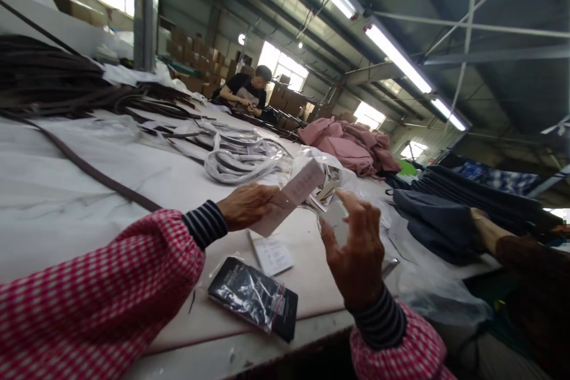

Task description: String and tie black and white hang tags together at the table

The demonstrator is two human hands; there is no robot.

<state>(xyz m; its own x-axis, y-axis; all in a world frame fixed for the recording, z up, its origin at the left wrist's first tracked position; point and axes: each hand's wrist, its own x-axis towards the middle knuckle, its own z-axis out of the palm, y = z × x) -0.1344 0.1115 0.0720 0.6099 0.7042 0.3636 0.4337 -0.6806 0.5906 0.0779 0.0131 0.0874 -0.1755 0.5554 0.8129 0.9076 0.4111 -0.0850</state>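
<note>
My left hand is closed on a long pale card with faint print, tilted up above the table. To its right, my right hand is raised with thumb and fingers curved around a small whitish card. Below the left hand lies a small stack of white printed cards. Nearer the table edge, a black packet with white lettering rests in clear plastic that has a red strip.
Bundled dark strips and plastic-wrapped grey coils lie on the table. Pink fabric is heaped behind. At right, a co-worker's arm reaches onto dark cloth; another person leans over the far end.
</note>
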